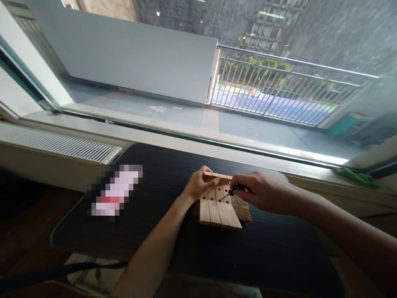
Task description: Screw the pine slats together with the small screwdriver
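Wooden slats [214, 214] with rows of dark holes lie side by side over a brown, bumpy block [243, 210] on the dark table. My left hand [198, 184] grips the far left part of the slats, its thumb pressed on top. In my right hand [256, 188] is a screwdriver [231, 192] with a dark handle, its fingers wrapped round it. The thin shaft slants down to the left, its tip at one of the holes in the slats. My right palm hides much of the handle.
The black table [149, 198] has rounded corners and stands against the window sill [173, 145]. A blurred pink and white item [119, 192] lies on its left. A radiator [58, 142] is at the left, a green cloth [358, 177] on the sill at the right.
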`<state>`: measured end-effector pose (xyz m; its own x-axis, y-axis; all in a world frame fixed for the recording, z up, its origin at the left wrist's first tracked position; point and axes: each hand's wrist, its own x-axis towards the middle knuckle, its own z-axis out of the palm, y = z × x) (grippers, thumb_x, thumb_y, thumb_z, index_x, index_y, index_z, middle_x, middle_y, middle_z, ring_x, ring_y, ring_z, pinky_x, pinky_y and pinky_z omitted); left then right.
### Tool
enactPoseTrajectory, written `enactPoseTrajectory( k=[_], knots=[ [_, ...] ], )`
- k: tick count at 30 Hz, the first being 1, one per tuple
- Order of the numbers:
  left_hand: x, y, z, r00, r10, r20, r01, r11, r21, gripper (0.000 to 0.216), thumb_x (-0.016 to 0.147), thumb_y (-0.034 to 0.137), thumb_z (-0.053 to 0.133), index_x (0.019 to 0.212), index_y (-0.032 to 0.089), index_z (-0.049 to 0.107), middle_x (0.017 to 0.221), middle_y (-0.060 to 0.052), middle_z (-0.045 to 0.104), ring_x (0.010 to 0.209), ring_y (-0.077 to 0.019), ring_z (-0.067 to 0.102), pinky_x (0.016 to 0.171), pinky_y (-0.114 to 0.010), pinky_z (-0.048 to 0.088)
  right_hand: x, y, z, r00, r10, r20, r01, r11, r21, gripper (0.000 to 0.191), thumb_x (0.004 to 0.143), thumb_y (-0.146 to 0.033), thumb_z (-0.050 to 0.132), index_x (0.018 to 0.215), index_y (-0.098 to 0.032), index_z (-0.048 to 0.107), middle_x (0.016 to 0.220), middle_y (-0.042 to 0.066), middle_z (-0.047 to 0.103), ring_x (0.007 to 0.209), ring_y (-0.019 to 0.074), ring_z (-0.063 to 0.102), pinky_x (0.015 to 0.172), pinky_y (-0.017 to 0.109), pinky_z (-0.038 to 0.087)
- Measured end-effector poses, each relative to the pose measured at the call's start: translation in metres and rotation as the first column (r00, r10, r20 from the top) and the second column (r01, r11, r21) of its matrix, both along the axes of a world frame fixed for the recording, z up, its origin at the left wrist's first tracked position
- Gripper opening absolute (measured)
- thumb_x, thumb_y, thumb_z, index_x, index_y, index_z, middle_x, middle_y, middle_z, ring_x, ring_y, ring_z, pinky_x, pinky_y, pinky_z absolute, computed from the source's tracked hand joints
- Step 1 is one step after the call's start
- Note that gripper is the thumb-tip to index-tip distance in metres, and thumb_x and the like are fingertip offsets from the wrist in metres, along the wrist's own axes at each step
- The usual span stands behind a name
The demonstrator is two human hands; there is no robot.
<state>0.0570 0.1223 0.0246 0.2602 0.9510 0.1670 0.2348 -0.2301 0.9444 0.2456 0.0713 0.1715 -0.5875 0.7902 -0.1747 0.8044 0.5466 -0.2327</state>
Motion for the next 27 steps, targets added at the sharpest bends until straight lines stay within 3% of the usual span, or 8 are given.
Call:
enactPoseTrajectory(
  k=[9,17,22,27],
  knots=[
    [0.0,0.001,-0.001,1.0,0.016,-0.02,-0.016,1.0,0.006,0.033,0.074,0.047,0.069,0.083,0.018,0.056,0.071,0.002,0.06,0.066,-0.0142,0.055,0.058,-0.023,0.041,-0.004,-0.002,-0.004,1.0,0.0,0.029,0.001,0.999,-0.043,0.017,0.091,-0.026,0.048,0.098,-0.02,0.063,0.074,0.002,0.066,0.056,0.0119,0.05,0.053,0.025,0.026],
    [0.0,0.001,-0.001,1.0,-0.002,-0.002,0.002,1.0,-0.012,0.033,0.073,0.047,0.069,0.082,0.019,0.055,0.069,0.002,0.059,0.064,-0.0142,0.055,0.057,-0.023,0.041,-0.012,-0.001,-0.002,0.996,0.08,0.042,-0.079,0.997,-0.011,0.026,0.084,-0.012,0.048,0.105,-0.019,0.062,0.086,0.005,0.068,0.065,0.0143,0.055,0.056,0.026,0.03],
    [0.0,0.002,-0.001,1.0,0.004,0.005,-0.004,1.0,-0.004,0.031,0.072,0.045,0.069,0.082,0.019,0.055,0.07,0.002,0.06,0.065,-0.0149,0.056,0.058,-0.024,0.042,-0.019,0.003,0.002,0.991,0.102,0.089,-0.097,0.994,-0.054,0.022,0.085,-0.012,0.046,0.099,-0.017,0.062,0.086,0.005,0.069,0.067,0.0153,0.056,0.058,0.027,0.032],
    [0.0,0.002,-0.001,1.0,-0.005,0.02,0.005,1.0,-0.006,0.032,0.072,0.046,0.069,0.083,0.019,0.056,0.069,0.001,0.062,0.064,-0.0154,0.058,0.057,-0.024,0.042,-0.015,0.007,-0.001,0.989,0.128,0.077,-0.121,0.988,-0.092,0.027,0.09,-0.014,0.047,0.114,-0.019,0.059,0.094,0.006,0.069,0.074,0.0166,0.06,0.06,0.026,0.034]
  ],
)
